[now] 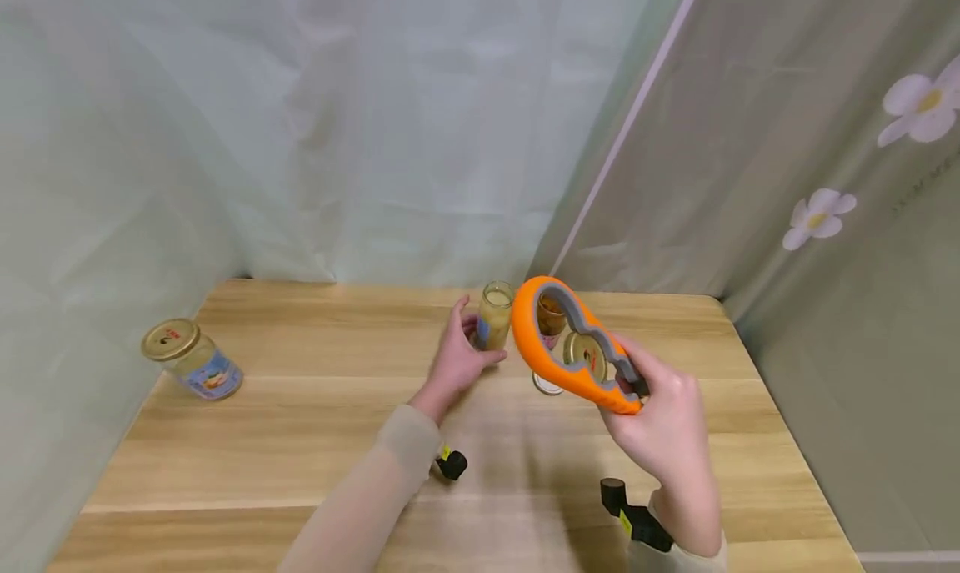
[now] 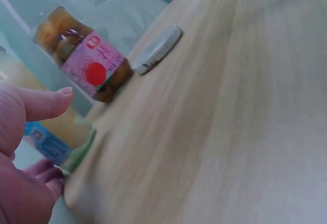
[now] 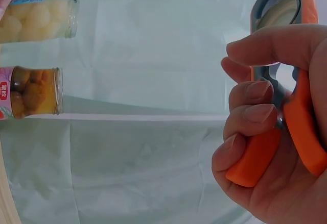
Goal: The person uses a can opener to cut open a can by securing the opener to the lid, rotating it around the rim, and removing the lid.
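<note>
My left hand (image 1: 459, 352) is beside a lidless glass jar of pale fruit (image 1: 497, 314), thumb and fingers spread loosely around its lower part. The jar stands upright, its blue label partly hidden by the hand. My right hand (image 1: 663, 414) grips the handles of an orange jar opener (image 1: 528, 339) with a grey toothed inner edge, raised above the table. A gold lid (image 1: 576, 348) shows within the opener's loop, also in the right wrist view. Behind the opener stands an open jar of brown fruit (image 2: 97, 66) with a pink label.
A white-edged lid (image 2: 158, 49) lies on the wooden table (image 1: 315, 439) by the pink-labelled jar. At the far left stands a jar with a gold lid (image 1: 191, 360) and blue label. Pale curtains (image 1: 420, 139) hang behind the table and along its sides.
</note>
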A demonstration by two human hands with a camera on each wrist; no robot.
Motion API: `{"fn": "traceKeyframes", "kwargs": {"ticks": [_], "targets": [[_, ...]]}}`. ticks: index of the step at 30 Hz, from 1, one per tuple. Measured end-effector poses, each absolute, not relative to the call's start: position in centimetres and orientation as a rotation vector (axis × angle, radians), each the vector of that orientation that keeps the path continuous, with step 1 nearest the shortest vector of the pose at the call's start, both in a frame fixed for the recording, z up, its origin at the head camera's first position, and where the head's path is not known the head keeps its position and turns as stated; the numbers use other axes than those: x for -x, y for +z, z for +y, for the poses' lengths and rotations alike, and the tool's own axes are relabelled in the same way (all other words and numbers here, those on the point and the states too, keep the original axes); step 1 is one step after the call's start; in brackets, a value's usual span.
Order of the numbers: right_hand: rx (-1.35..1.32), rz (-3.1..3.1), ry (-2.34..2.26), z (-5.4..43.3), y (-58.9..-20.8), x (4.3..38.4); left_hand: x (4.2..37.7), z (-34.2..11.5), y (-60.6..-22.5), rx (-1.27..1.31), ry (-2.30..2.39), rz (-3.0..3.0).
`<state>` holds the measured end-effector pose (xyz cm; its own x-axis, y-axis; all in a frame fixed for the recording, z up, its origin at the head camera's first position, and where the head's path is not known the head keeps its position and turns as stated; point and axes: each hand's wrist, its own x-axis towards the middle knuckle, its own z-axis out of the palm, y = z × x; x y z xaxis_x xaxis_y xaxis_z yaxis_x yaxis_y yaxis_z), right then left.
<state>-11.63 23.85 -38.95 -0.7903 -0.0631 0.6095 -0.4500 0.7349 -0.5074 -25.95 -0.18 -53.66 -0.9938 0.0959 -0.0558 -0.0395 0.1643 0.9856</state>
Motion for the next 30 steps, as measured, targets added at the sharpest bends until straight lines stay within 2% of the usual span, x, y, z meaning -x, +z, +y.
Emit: {"fn": "traceKeyframes", "kwargs": {"ticks": [11, 20, 30], "targets": [[-0.289, -2.366, 0.914, 24.1, -38.7, 11.1, 23.3, -3.8, -50.5, 0.121, 2.173, 2.093], [-0.280, -2.330, 0.894, 24.4, -38.1, 11.7, 19.5, -6.3, -45.9, 0.096, 2.447, 1.884], [-0.231, -2.361, 0.899, 25.0, -38.6, 10.4, 16.3, -7.2, -42.5, 0.022, 2.609, 1.688]]}}
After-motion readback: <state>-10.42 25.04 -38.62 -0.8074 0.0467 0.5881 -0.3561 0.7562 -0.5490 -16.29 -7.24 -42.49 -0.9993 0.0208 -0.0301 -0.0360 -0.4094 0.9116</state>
